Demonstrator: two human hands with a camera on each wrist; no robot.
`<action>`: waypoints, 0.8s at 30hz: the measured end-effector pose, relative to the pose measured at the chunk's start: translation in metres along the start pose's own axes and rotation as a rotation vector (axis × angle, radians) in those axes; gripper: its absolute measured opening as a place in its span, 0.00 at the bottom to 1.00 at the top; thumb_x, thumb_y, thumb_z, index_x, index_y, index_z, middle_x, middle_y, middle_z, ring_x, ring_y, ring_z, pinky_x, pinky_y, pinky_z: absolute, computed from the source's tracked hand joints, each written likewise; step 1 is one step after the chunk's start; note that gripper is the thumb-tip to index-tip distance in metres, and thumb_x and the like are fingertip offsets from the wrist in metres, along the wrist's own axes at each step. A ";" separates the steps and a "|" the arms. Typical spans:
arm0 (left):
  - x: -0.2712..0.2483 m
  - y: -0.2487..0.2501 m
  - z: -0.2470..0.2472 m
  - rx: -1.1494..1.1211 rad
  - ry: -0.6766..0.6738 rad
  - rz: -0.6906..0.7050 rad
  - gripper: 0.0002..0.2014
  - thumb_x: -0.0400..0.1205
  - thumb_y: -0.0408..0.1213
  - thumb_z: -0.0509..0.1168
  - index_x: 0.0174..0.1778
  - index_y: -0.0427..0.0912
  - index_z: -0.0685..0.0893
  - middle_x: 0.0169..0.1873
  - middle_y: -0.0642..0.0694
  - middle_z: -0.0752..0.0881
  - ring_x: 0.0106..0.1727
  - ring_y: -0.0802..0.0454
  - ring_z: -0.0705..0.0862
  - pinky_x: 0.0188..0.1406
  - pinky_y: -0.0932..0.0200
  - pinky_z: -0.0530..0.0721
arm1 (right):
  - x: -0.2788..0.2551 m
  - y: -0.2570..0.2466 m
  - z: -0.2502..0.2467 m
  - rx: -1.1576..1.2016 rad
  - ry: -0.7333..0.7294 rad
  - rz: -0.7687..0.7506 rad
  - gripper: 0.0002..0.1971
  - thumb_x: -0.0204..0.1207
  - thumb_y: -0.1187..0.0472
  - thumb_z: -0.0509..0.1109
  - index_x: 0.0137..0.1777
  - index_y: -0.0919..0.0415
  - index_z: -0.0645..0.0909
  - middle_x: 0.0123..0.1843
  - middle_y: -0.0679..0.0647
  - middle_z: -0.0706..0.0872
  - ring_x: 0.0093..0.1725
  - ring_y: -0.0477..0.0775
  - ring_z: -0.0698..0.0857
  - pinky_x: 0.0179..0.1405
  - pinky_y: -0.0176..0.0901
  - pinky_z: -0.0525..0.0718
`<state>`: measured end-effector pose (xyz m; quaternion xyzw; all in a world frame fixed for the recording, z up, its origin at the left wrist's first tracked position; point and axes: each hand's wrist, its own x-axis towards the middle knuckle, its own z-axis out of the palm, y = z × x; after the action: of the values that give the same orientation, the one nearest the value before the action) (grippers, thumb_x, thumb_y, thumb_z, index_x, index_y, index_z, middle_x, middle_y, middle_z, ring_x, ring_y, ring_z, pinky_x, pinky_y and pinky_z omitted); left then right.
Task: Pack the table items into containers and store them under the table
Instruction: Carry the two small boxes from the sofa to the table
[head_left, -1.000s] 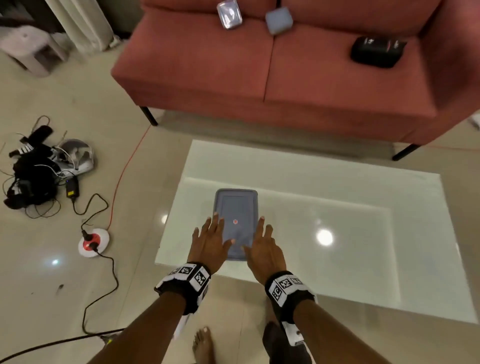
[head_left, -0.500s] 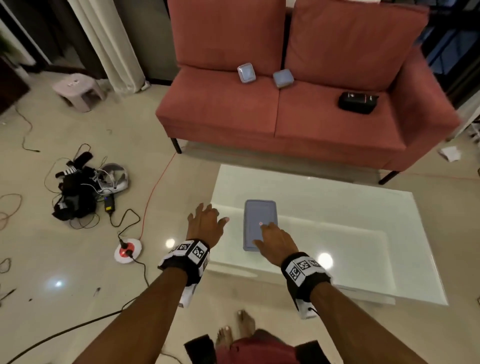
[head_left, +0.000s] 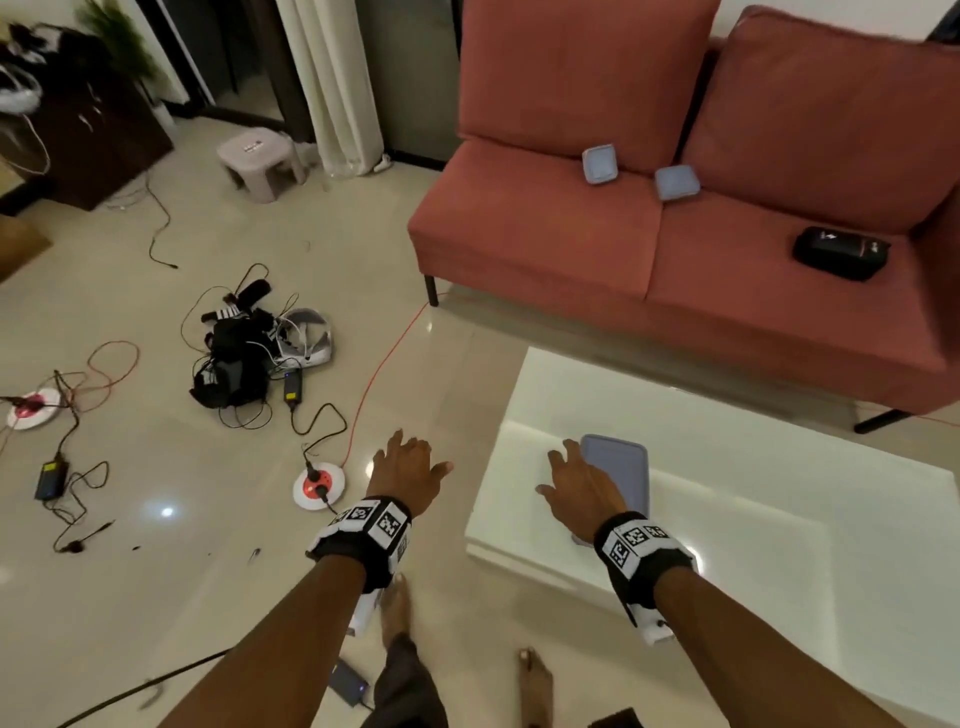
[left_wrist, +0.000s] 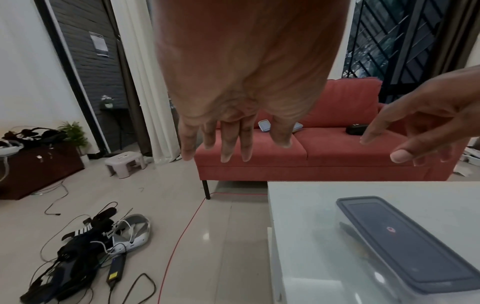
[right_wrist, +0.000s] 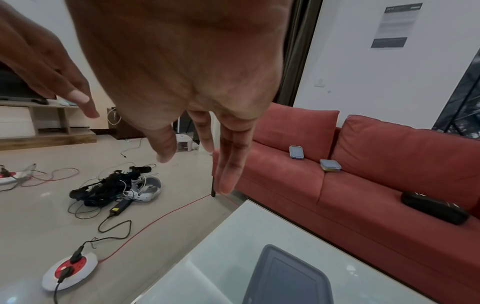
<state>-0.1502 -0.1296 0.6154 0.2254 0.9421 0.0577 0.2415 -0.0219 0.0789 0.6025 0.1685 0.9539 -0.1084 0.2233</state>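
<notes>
A clear container with a grey-blue lid (head_left: 621, 467) lies at the left end of the white glass table (head_left: 779, 525); it appears to sit beneath the glass top. My right hand (head_left: 576, 483) hovers above its near end with straight fingers, holding nothing. My left hand (head_left: 405, 467) is open too, spread over the floor just left of the table edge. In the left wrist view the container (left_wrist: 405, 238) lies low at the right, below my right hand (left_wrist: 415, 131). The right wrist view shows the lid (right_wrist: 285, 277) under my straight fingers (right_wrist: 228, 164).
On the red sofa (head_left: 545, 244) behind the table lie two small lidded containers (head_left: 599, 163) (head_left: 676, 182) and a black pouch (head_left: 839, 253). A pile of cables and gear (head_left: 249, 358), a round power socket (head_left: 318, 486) and a stool (head_left: 257, 161) occupy the floor at left.
Both hands have come up off the glass over the container. The left hand has moved left, off the table and over the floor. The head view has risen and swung left.
</notes>
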 end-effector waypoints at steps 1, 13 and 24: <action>0.009 -0.010 -0.006 0.021 -0.014 0.014 0.27 0.86 0.55 0.54 0.71 0.37 0.76 0.74 0.41 0.76 0.85 0.44 0.55 0.78 0.43 0.65 | 0.009 -0.009 -0.001 0.039 -0.002 0.037 0.24 0.84 0.51 0.61 0.73 0.66 0.67 0.80 0.68 0.60 0.54 0.68 0.86 0.48 0.52 0.86; 0.125 -0.092 -0.100 0.124 -0.087 0.196 0.29 0.87 0.56 0.49 0.70 0.36 0.76 0.73 0.39 0.76 0.84 0.44 0.59 0.75 0.45 0.67 | 0.107 -0.111 -0.039 0.254 0.218 0.284 0.24 0.85 0.53 0.60 0.74 0.68 0.66 0.78 0.65 0.64 0.70 0.64 0.76 0.63 0.50 0.80; 0.292 -0.063 -0.130 0.127 -0.148 0.312 0.27 0.86 0.56 0.52 0.72 0.39 0.76 0.74 0.42 0.76 0.84 0.45 0.59 0.77 0.44 0.65 | 0.259 -0.082 -0.091 0.322 0.328 0.387 0.30 0.83 0.54 0.62 0.79 0.70 0.60 0.75 0.65 0.70 0.70 0.63 0.76 0.64 0.52 0.81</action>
<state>-0.4665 -0.0539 0.5905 0.3873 0.8771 0.0181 0.2836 -0.3060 0.0996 0.5734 0.3958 0.8979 -0.1850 0.0532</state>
